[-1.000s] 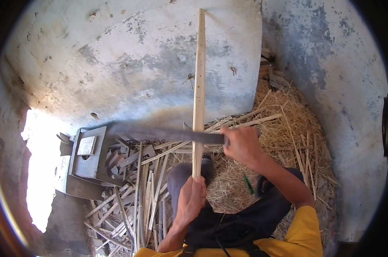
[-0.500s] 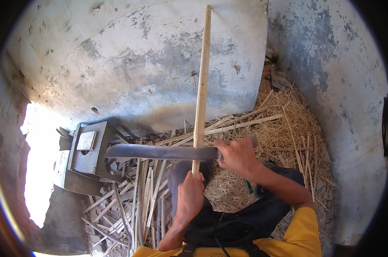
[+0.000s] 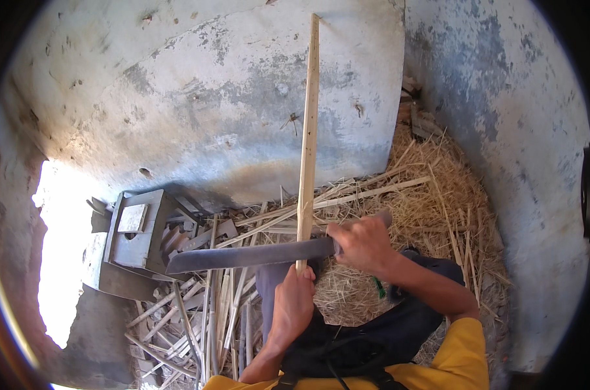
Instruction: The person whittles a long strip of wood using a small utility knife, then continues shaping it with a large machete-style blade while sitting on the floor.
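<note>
A long pale wooden strip stands up in front of me, its lower end closed in my left hand. My right hand is wrapped round the grip of a machete with a long, dark, broad blade. That blade points left and crosses the strip just above my left fist, tilted so its tip is lower than the grip. Whether the edge bites into the wood I cannot tell.
A pile of sticks and strips lies at the lower left. Beside it is a weathered wooden box with a hole. Straw and shavings cover the right. A stained plaster wall rises ahead, and a bright opening breaks the left wall.
The machete has moved down along the strip, closer to my left hand, and its tip has dropped. The strip and my left hand have barely moved.
</note>
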Available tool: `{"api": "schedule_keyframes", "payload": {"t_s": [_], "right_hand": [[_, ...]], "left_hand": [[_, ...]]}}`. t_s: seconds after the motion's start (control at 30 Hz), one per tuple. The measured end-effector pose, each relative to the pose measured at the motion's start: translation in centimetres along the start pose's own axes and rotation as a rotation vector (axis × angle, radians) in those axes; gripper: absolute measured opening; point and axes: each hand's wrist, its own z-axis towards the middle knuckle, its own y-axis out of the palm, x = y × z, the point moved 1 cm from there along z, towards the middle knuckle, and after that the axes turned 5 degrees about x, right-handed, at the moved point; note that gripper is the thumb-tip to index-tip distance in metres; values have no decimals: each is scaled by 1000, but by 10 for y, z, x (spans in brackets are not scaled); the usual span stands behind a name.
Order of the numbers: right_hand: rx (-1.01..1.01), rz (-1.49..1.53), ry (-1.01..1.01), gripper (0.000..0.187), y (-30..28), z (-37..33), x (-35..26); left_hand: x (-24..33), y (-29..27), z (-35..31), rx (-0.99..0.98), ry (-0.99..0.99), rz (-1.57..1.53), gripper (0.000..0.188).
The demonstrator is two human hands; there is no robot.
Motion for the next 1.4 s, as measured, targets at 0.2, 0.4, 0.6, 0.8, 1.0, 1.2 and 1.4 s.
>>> {"api": "schedule_keyframes", "payload": {"t_s": [0.2, 0.4, 0.6, 0.8, 1.0, 1.2, 1.4], "right_hand": [[-64, -14, 241, 24, -9, 21, 15], [-91, -45, 144, 23, -2, 17, 15], [6, -48, 206, 22, -6, 25, 25], [-95, -201, 141, 25, -2, 20, 16], [16, -54, 247, 24, 0, 26, 41], [-22, -25, 77, 22, 8, 15, 17], [66, -32, 178, 19, 12, 23, 40]], "left_hand": [[-5, -3, 1, -52, -60, 17, 20], [0, -1, -2, -36, -38, -39, 23], [1, -3, 1, -43, -56, -16, 20], [-3, 1, -5, 28, 61, 34, 19], [-3, -1, -3, -12, 60, -46, 12], [0, -9, 0, -103, -242, -288, 17], [5, -11, 5, -154, -278, -262, 20]]}}
